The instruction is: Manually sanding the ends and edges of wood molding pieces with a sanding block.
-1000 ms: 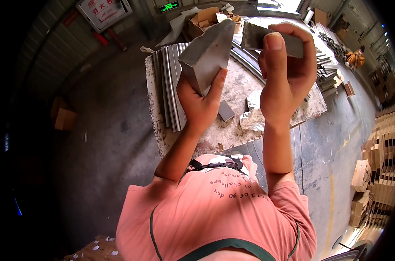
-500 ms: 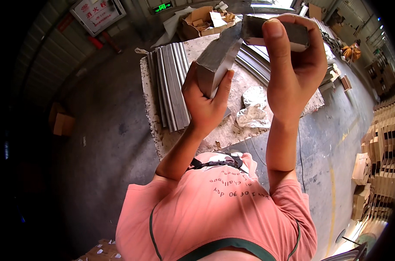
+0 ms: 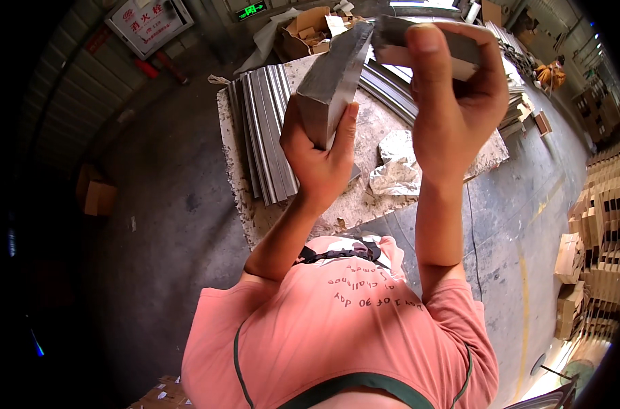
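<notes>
Now | left hand (image 3: pixel 317 160) raised, grip clasping grey slab (image 3: pixel 330 82) | right hand (image 3: pixel 453 116) clasping grey block (image 3: pixel 426 44)

A workshop or warehouse: bare concrete floor (image 3: pixel 167 225), metal profiles (image 3: pixel 262 129) on a rough table (image 3: pixel 364 198), stacked cardboard boxes (image 3: pixel 596 252).

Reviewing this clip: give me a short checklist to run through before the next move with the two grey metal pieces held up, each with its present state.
1. Left hand grips the lower end of the flat metal piece: ok.
2. Right hand wraps the metal bar, thumb across its front: ok.
3. The two pieces meet at their top ends: cannot tell, edges overlap in view.
4. Both pieces are held above the worktable, not resting on it: ok.
5. Crumpled rag and stacked metal profiles lie below, apart from the hands: ok.
</notes>
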The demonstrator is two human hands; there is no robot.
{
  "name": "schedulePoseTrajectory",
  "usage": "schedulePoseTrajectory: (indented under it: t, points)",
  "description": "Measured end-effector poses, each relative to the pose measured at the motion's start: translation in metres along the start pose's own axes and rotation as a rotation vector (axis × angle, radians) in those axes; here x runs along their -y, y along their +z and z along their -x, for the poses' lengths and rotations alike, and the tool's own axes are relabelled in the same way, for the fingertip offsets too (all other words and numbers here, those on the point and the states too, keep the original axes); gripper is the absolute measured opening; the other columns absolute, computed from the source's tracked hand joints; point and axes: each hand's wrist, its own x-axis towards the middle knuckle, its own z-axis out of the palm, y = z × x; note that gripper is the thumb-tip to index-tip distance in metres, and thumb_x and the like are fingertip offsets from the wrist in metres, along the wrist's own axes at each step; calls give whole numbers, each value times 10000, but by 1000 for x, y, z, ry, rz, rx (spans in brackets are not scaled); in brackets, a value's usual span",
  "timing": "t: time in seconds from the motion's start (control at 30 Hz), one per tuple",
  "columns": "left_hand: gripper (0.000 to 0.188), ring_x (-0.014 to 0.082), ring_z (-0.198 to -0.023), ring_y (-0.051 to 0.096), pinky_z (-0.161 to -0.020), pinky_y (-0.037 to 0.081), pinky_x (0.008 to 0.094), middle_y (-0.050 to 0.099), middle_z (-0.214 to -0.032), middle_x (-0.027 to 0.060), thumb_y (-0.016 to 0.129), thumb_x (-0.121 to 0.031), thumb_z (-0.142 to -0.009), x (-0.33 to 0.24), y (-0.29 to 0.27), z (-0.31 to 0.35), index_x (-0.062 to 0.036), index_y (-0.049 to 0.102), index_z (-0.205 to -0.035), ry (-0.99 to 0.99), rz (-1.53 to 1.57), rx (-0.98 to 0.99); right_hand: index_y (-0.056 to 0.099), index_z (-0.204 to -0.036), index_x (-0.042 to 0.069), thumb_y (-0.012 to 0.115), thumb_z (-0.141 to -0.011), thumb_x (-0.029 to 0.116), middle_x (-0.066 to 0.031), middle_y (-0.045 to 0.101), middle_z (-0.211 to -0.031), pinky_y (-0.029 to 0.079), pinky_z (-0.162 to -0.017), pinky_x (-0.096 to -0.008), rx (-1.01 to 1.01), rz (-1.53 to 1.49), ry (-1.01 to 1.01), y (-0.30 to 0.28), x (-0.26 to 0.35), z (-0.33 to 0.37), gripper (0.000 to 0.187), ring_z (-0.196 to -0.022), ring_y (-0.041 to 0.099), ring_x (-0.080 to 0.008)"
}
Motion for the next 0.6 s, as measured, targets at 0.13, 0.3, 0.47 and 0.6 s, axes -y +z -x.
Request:
schedulePoseTrajectory:
  t: [0.13,0.3,0.47,0.6]
  points:
    - [311,249,-764,636,-686,485,338,635,-894,132,779,-129,-843,5,1,2,31,610,-1048,45,-7,2,632,-951,19,790,-872,184,-24,676,-803,466,-613,-176,-12,110,-136,0,-7,5,242,-711,598,-45]
    - [310,274,-738,627,-664,478,356,622,-866,139,780,-139,-845,2,0,1,34,603,-1031,18,24,-3,633,-948,10,801,-859,169,-36,684,-841,503,-682,-200,-36,46,-71,3,2,10,247,-756,613,-62]
    - [298,272,-730,621,-653,473,357,614,-854,140,777,-142,-847,4,0,2,28,593,-1008,18,0,21,644,-967,4,778,-877,162,-39,690,-847,510,-691,-204,66,72,4,10,32,5,225,-756,623,-66]
    - [297,270,-732,619,-650,472,358,610,-851,140,777,-145,-844,4,2,0,23,586,-998,58,-1,24,645,-970,6,770,-877,144,-32,692,-855,494,-694,-195,74,161,-106,-8,8,3,208,-760,615,-60]
